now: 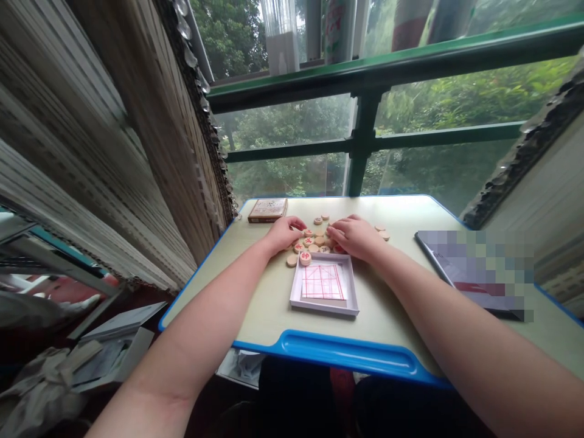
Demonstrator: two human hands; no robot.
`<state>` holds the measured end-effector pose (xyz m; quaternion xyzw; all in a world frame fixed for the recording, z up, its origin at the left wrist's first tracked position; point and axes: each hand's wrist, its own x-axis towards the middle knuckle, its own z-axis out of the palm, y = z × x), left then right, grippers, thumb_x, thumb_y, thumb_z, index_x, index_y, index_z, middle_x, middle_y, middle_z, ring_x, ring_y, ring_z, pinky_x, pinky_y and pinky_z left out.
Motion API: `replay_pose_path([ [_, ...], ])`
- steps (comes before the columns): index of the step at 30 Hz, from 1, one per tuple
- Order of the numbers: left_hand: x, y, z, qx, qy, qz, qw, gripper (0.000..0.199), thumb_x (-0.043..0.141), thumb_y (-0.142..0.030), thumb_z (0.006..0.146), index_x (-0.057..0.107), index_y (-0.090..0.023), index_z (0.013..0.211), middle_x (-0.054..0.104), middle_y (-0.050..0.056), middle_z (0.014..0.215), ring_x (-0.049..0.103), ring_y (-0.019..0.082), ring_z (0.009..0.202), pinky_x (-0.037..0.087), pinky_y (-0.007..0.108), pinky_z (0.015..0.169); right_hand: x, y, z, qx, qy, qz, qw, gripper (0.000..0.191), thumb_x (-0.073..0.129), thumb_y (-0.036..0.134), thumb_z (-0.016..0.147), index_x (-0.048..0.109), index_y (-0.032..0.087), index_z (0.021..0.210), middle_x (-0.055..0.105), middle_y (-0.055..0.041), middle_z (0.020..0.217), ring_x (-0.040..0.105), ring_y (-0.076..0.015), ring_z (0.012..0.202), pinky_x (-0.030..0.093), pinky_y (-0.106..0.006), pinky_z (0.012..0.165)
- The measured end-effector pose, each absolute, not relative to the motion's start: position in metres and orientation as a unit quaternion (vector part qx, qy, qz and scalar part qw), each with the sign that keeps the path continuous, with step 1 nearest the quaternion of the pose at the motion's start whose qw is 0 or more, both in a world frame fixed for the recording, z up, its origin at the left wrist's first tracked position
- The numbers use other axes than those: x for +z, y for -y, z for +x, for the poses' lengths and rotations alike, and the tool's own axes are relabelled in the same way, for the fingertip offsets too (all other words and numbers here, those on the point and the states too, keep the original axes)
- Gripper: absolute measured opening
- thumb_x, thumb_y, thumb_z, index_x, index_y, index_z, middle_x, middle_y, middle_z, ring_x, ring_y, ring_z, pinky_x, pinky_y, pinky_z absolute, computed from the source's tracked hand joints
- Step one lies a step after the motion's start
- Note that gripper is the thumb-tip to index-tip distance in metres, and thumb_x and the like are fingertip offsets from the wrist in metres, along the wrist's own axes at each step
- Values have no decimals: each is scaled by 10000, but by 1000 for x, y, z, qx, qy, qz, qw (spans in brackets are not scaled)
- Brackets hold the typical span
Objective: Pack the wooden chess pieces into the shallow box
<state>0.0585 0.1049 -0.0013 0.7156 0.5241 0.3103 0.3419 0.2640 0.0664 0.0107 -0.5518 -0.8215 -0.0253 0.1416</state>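
- Clock's centered on the pile of round wooden pieces [308, 241], mid-tabletop [255, 298], 12 toward the window.
- Left hand [291, 230], around 10: half open, fingers bent, fingertips right at the pile's edge. Can't tell if it's actually pinching a piece.
- Right hand [350, 236], at 3: palm down, fingers loosely curled over that side. Its grip is hidden from me, so no clue what's under there.
- Pieces lie mostly flat; the cluster seems to stretch longest from 9 to 3. Some show red characters face up.
- Count: the heap overlaps too much, but two pieces sit apart at 12 and two past the right hand.
- One white tray [354, 286] at 6, roughly square to the tabletop, one red-character piece [305, 258] at its far left corner, one red-gridded sheet [322, 281] inside.
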Motion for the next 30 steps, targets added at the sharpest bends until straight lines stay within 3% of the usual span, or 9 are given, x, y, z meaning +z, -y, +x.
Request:
replay_pose_path([
  [6, 9, -105, 52, 292, -553, 712, 320, 268, 532, -140, 671, 639, -128, 917, 665, 78, 937, 605, 169, 828, 474, 260, 721, 8, -69, 265, -15, 837, -533, 126, 444, 293, 415, 937, 689, 217, 980, 682, -74, 1018, 541, -213, 933, 367, -332, 841],
  [10, 21, -102, 42, 191, -574, 713, 355, 395, 606, -272, 662, 611, -151, 1039, 660, 91, 1017, 615, 201, 874, 467, 286, 729, 8, -70, 265, -25, 840, -532, 106, 403, 320, 364, 932, 691, 214, 976, 695, -73, 980, 567, -202, 882, 360, -332, 839],
  [13, 24, -101, 36, 155, -560, 728, 365, 408, 643, -252, 625, 633, -140, 1017, 670, 89, 1020, 616, 203, 890, 461, 272, 745, 8, -70, 264, -41, 837, -535, 110, 375, 358, 342, 918, 702, 192, 907, 707, -74, 920, 578, -195, 828, 361, -320, 833],
  [19, 19, -104, 33, 153, -541, 747, 354, 241, 657, -276, 644, 669, -114, 822, 682, 67, 787, 595, 166, 698, 447, 277, 644, 11, -69, 264, -32, 824, -548, 138, 357, 401, 355, 901, 707, 176, 859, 710, -76, 884, 585, -198, 806, 366, -322, 826],
  [26, 12, -107, 36, 213, -527, 756, 324, 221, 688, -269, 637, 594, -141, 791, 642, 40, 806, 567, 120, 648, 429, 238, 567, 14, -67, 263, 47, 806, -548, 218, 225, 540, 316, 833, 729, 205, 784, 711, -41, 891, 597, -193, 843, 429, -280, 767],
  [30, 10, -106, 40, 224, -530, 753, 319, 191, 658, -169, 628, 575, -146, 799, 605, 15, 694, 525, 100, 540, 387, 217, 489, 16, -64, 260, 85, 806, -531, 246, 176, 586, 298, 794, 727, 200, 755, 705, -43, 916, 610, -189, 865, 448, -269, 793],
])
